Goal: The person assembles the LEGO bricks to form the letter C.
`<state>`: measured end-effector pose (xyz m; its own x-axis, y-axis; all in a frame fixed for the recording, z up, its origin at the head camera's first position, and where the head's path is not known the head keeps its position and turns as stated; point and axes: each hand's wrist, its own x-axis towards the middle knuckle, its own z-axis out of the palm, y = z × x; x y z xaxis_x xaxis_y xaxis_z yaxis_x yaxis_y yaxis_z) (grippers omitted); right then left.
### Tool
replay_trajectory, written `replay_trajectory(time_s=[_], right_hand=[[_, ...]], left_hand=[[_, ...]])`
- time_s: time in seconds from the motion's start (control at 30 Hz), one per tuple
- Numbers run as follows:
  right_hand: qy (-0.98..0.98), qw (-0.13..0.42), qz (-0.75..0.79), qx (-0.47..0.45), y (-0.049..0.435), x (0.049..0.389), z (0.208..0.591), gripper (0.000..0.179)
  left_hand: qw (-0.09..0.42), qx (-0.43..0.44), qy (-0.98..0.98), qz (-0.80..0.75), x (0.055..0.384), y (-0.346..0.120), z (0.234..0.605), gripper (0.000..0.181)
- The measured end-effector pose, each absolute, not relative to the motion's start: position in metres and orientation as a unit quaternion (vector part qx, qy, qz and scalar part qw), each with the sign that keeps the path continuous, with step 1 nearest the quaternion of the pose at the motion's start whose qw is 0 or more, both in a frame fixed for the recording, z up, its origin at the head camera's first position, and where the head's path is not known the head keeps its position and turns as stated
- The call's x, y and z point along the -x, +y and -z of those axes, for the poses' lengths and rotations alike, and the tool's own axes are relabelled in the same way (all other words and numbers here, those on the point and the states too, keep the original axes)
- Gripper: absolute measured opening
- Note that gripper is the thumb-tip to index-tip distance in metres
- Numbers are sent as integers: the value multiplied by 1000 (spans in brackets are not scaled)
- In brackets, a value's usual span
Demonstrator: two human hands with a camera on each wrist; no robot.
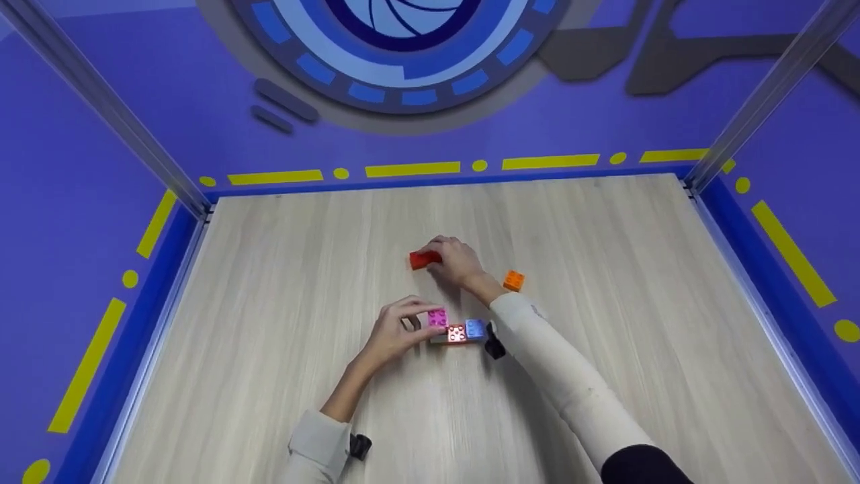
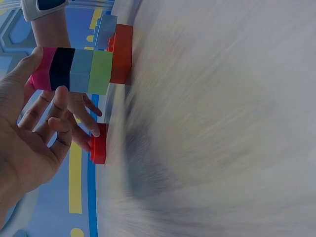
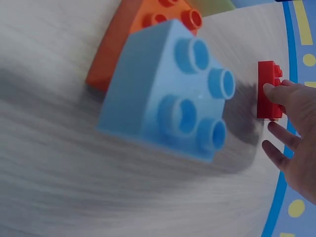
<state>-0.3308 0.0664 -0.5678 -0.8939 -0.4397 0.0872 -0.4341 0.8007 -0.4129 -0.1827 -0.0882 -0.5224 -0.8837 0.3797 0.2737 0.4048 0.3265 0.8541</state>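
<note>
My left hand (image 1: 395, 329) pinches the pink brick (image 1: 437, 317) at the top of a stack. In the left wrist view, a dark navy brick (image 2: 62, 68), a light blue brick (image 2: 80, 71) and a light green brick (image 2: 100, 73) sit below it. This stack stands over one end of a long orange-red brick (image 2: 123, 55). A blue brick (image 3: 168, 94) is fixed on that base's other end, with bare studs between. Farther back, my right hand (image 1: 458, 262) grips a red brick (image 1: 419, 260) lying on the table, covering its right part.
An orange brick (image 1: 514, 280) lies to the right of my right hand, beside the forearm. The wooden table (image 1: 282, 269) is bounded by blue panels with yellow marks and metal rails (image 1: 772, 323) at the sides. My right forearm passes close to the blue brick.
</note>
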Motion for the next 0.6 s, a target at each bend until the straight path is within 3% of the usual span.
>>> replay_trajectory(time_s=[0.4, 0.6], right_hand=[[938, 17, 258, 230, 102, 303, 567, 30], [937, 15, 240, 252, 114, 279, 568, 33]], left_hand=[[5, 228, -816, 531, 183, -89, 523, 33], [0, 226, -816, 532, 187, -90, 542, 35]])
